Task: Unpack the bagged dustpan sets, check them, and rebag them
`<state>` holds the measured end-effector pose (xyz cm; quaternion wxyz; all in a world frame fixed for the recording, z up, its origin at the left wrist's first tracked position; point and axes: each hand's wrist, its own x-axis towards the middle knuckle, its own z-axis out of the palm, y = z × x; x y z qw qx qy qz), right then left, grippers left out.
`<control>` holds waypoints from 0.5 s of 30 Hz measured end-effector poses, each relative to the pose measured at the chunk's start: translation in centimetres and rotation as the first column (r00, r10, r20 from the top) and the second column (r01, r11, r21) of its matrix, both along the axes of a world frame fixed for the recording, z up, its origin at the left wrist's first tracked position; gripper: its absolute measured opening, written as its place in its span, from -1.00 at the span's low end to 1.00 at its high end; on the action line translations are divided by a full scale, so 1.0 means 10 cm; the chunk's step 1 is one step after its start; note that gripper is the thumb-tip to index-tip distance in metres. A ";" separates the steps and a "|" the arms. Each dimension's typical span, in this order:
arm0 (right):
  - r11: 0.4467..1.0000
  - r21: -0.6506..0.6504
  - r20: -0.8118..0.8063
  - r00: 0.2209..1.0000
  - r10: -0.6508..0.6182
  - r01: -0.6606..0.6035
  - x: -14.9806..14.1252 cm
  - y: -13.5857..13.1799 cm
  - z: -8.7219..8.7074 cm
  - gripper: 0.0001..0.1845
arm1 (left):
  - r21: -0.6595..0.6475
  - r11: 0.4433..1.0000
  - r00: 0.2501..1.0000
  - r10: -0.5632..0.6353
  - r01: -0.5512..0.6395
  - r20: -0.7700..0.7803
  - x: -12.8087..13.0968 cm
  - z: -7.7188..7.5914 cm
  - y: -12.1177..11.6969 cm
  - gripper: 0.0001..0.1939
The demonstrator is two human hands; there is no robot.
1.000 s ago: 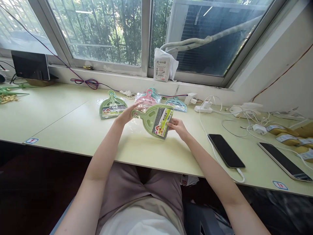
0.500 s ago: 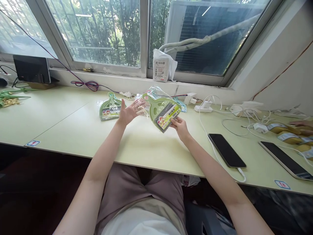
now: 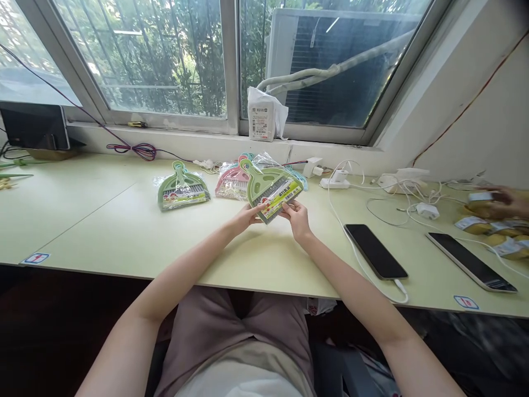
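Shifted from open air beside the handle, the left grip point(image 3: 246, 218) now joins the right grip point(image 3: 298, 220) at the lower edge of a wrapped green dustpan point(image 3: 270, 182). Both are clamped on it, thumbs in front, as I steer from afar. It tilts above the surface point(image 3: 165, 237), handle up and leftward. I judge a firm pinch on the rigid edge safer than one on loose film, with one side kept fast whenever the other shifts. Beyond the left grip lies a pink dustpan point(image 3: 231, 179), with another green one point(image 3: 182, 184) farther left; a phone point(image 3: 376, 251) rests right of the right grip.
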<state>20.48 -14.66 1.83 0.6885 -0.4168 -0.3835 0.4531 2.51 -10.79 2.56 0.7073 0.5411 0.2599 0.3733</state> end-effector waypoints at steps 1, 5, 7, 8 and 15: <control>1.000 -0.003 -0.005 1.000 -0.005 0.005 0.00 0.00 0.00 -0.59 | 0.008 1.000 0.999 -0.029 0.029 -0.030 -0.02 0.02 -0.01 -0.40; 1.000 -0.002 -0.024 1.000 -0.009 0.009 -0.02 -0.03 0.02 -0.62 | -0.014 0.981 0.978 -0.194 0.194 -0.073 0.01 0.03 -0.06 -0.36; 1.000 0.001 -0.044 0.999 -0.007 0.007 -0.03 -0.03 0.01 -0.64 | -0.023 0.989 0.989 -0.147 0.146 -0.021 0.06 0.00 -0.07 -0.37; 1.000 -0.001 -0.055 0.998 -0.006 0.006 -0.03 -0.04 0.01 -0.65 | -0.020 0.997 0.997 -0.080 0.081 0.008 0.08 -0.01 -0.06 -0.38; 0.996 -0.063 -0.058 0.997 0.057 -0.061 -0.05 -0.02 0.02 -0.77 | 0.034 0.974 0.973 0.226 -0.225 -0.043 0.05 -0.01 0.01 -0.39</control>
